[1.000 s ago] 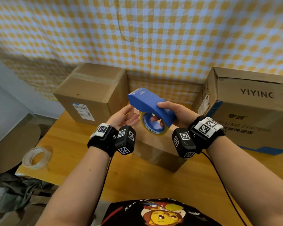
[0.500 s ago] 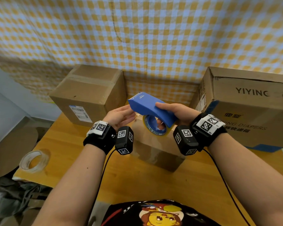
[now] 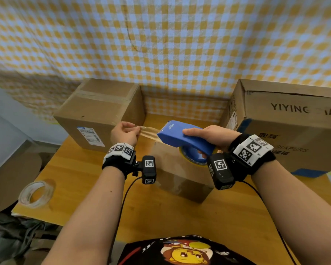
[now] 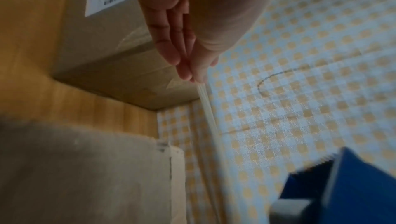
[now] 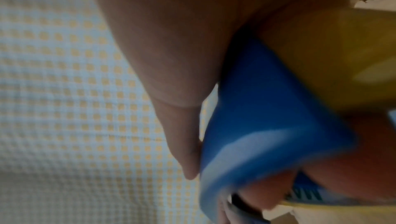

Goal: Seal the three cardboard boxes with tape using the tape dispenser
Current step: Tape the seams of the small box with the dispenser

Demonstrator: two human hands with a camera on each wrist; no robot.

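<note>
My right hand (image 3: 208, 138) grips a blue tape dispenser (image 3: 182, 138) above a small cardboard box (image 3: 180, 180) in the middle of the wooden table. My left hand (image 3: 125, 133) pinches the free end of the clear tape (image 3: 149, 132), which stretches from the dispenser's mouth to my fingers. In the left wrist view the tape strip (image 4: 206, 107) runs down from my fingertips (image 4: 188, 73) toward the dispenser (image 4: 347, 188). A medium box (image 3: 99, 113) with tape on its top stands at the back left. A large printed box (image 3: 289, 121) stands at the right.
A spare roll of clear tape (image 3: 36, 194) lies near the table's left edge. A yellow checked cloth (image 3: 161, 44) hangs behind the boxes. Bare table (image 3: 180, 222) lies between the small box and my body. Clutter sits on the floor at the lower left.
My left hand took the tape end and drew it leftward out of the dispenser. My right hand lowered the dispenser's nose and shifted it slightly right.
</note>
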